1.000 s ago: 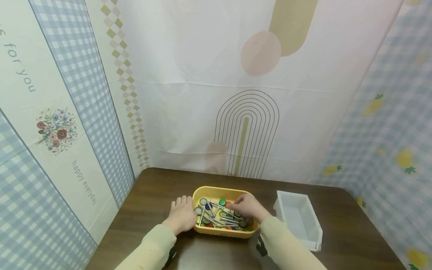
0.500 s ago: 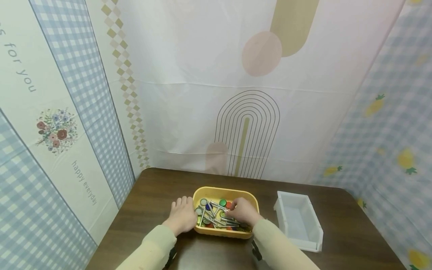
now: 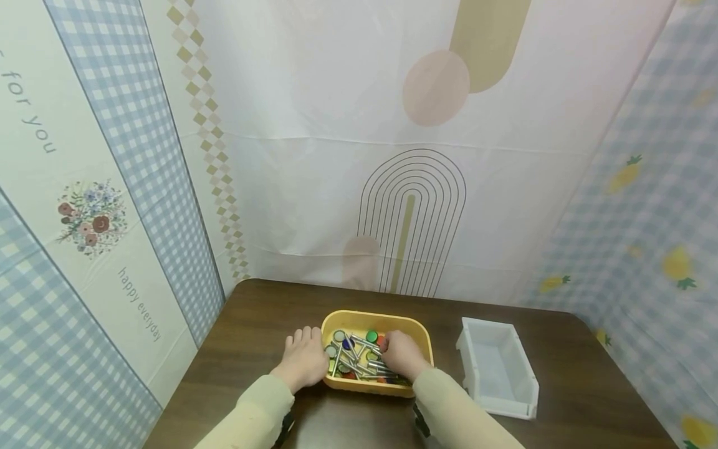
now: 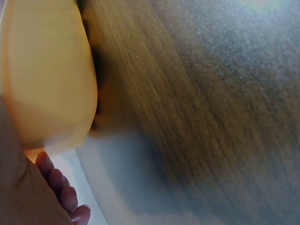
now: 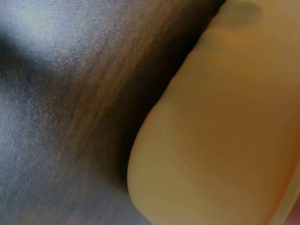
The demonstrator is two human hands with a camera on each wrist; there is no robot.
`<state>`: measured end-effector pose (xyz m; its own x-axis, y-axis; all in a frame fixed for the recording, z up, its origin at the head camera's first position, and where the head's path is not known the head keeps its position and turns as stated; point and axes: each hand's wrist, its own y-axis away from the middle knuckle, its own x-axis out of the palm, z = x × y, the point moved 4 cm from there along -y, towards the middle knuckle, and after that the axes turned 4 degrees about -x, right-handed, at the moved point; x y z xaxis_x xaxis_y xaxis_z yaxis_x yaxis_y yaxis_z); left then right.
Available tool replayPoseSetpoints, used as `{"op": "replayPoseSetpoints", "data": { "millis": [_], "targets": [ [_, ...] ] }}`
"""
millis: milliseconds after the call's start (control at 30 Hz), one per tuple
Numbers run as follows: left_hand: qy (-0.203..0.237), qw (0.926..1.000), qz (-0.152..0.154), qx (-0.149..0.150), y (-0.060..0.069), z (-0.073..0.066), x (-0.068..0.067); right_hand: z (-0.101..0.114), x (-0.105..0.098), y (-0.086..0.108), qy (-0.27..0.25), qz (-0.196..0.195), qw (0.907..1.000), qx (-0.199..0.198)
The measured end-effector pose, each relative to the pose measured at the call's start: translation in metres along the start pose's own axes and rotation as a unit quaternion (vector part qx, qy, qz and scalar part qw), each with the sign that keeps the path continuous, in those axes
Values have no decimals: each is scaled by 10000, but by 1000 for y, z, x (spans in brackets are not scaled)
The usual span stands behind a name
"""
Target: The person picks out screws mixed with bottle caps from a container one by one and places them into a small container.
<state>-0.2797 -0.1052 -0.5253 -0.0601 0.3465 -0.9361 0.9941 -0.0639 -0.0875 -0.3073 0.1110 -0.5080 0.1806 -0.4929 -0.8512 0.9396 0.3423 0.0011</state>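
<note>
A yellow plastic bin (image 3: 364, 388) stands on the table, holding a mix of round bottle caps, such as a green cap (image 3: 372, 336) and a blue cap (image 3: 348, 343), and slim silver metal rods (image 3: 363, 369). My left hand (image 3: 303, 362) rests against the bin's left side with its fingers extended; the left wrist view shows its fingertips (image 4: 56, 178) near the bin's wall (image 4: 51, 70). Inside the bin's right half, my right hand (image 3: 404, 355) reaches down among the rods and caps with bent fingers. Its fingertips are hidden, so whether it pinches anything cannot be seen.
A white open-front plastic bin (image 3: 499, 368) stands to the right of the yellow one on the dark wooden table (image 3: 269, 305). Patterned cloths (image 3: 303, 187) hang behind the table and on both sides.
My right hand has shifted slightly left and down within the yellow bin, its fingers bending more over the rods. The left hand stays in place.
</note>
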Motion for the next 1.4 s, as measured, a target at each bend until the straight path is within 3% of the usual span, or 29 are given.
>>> {"op": "replayPoseSetpoints", "data": {
  "millis": [233,567,800,1033,1400],
  "targets": [
    [49,10000,59,-35,1,-4,-1,3,0,3,366,-7,9993,80],
    [84,9998,161,-46,3,-7,-1,-4,2,2,299,-31,9990,336],
    [138,9994,255,-175,4,-6,-2,-8,-8,4,-840,-124,9963,95],
    [133,9992,304,-211,4,-9,-2,-9,-22,9,-1966,81,9799,340],
    [64,9997,124,-209,1,-8,-1,-13,-38,11,-2428,-267,9667,759]
  ]
}}
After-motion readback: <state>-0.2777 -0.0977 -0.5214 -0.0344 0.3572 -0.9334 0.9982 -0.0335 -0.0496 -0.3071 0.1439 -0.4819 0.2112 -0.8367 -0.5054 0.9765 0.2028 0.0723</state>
